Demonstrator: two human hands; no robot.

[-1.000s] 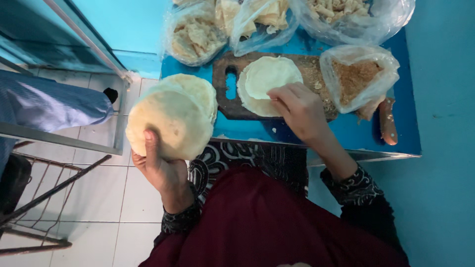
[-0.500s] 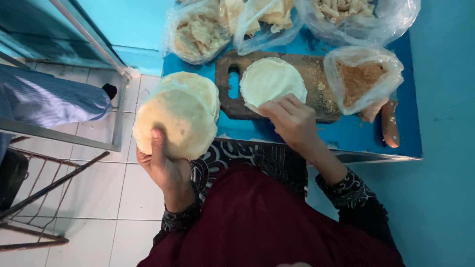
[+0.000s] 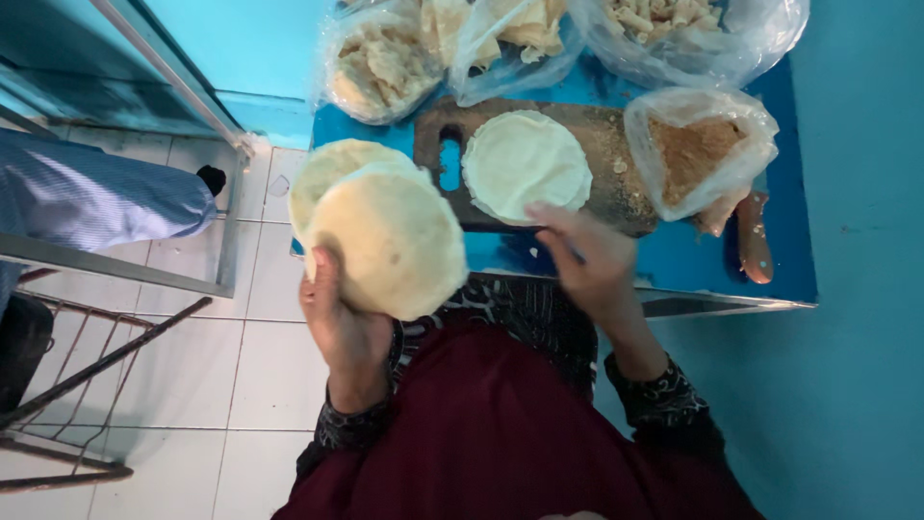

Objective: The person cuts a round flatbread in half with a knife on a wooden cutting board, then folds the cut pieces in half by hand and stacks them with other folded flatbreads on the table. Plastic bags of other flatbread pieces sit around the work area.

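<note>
Clear plastic bags (image 3: 385, 63) of pale dough pieces line the blue table (image 3: 674, 260) rear. Your left hand (image 3: 342, 323) fingers grip a stack of round wrappers (image 3: 385, 236); your right hand (image 3: 592, 260), fingers loosely spread, touches the single wrapper (image 3: 525, 164) on the wooden board (image 3: 616, 164).

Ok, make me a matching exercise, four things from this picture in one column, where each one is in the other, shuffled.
1 stack of pale round dough sheets
2 single pale round dough sheet
3 clear plastic bag of brown crumbs
4 brown wooden handle

a on the dark wooden board
b in the left hand
c right of the board
d near the blue table's right edge

1-b, 2-a, 3-c, 4-d
</note>
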